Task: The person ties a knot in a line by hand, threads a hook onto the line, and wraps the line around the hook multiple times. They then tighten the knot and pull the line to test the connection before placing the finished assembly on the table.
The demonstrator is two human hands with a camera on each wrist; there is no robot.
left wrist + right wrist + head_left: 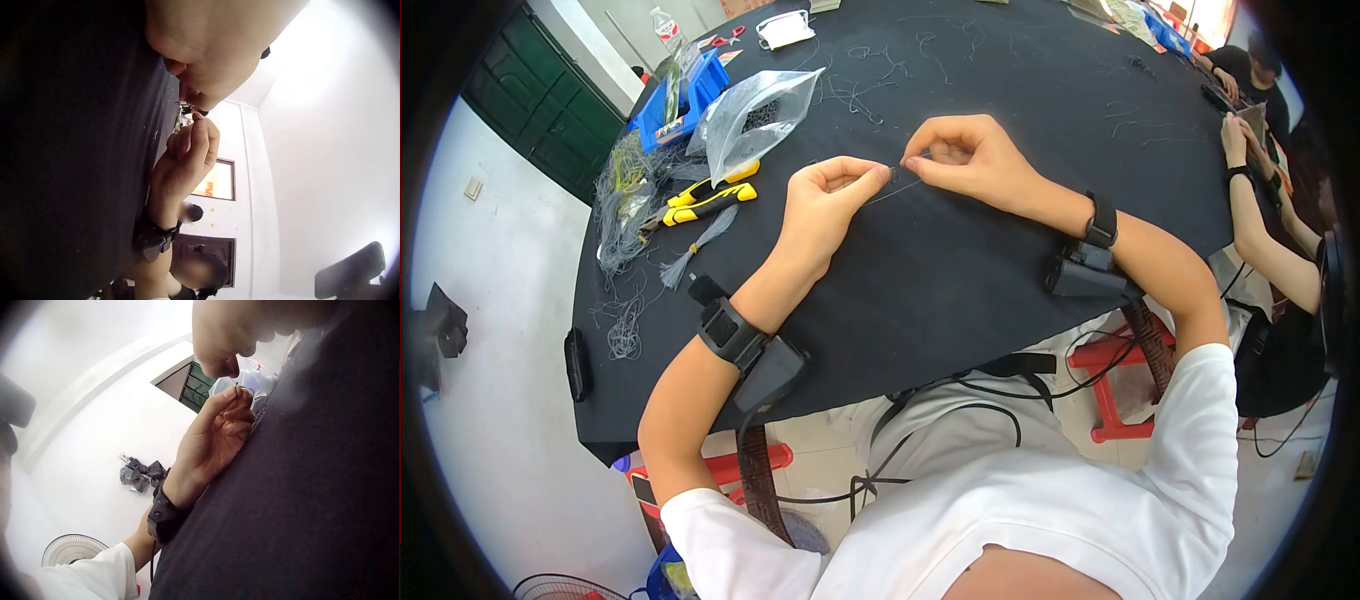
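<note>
Over the black tablecloth point(960, 290) both hands are raised close together, fingertips a short gap apart. My left hand point(825, 205) pinches a small dark hook point(237, 389) between thumb and forefinger; it stands out past the fingertips in the right wrist view. A thin grey line point(895, 191) slants between the hands, below the left fingertips. My right hand point(990, 165), thumb against curled forefinger, pinches this line. In the left wrist view the right hand point(184, 162) faces the left fingertips, which partly hide the small work.
At the left lie yellow-handled pliers point(710, 203), a bundle of cut line point(700, 247) and tangled line point(625, 330). Behind them are a clear plastic bag point(735, 130) and a blue bin point(712, 75). Loose strands point(855, 100) lie farther back. Another person point(1270, 230) works at the right.
</note>
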